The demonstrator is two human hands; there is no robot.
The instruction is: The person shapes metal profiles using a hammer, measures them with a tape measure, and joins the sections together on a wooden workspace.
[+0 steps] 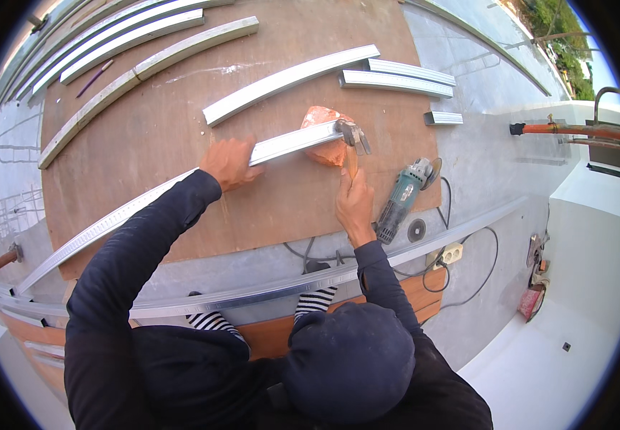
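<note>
My left hand point(231, 163) is wrapped round a long silver metal channel point(292, 143), a short way back from its far right end. That end rests over a broken orange-red block point(318, 115), while the rest of the channel runs down to the lower left. In my right hand point(355, 206) is the wooden handle of a claw hammer point(352, 163). The hammer's head is at the channel's end and seems to touch it. Right of this hand lies a green angle grinder point(401, 195) with a disc at its top.
A brown board point(159, 122) lies under the work. Cut metal channels point(288, 80) and a wooden batten point(195, 46) lie beyond my hands. Another long metal strip point(252, 295) crosses near my feet. A power strip point(453, 254), black cables and a loose disc point(416, 230) are at the right.
</note>
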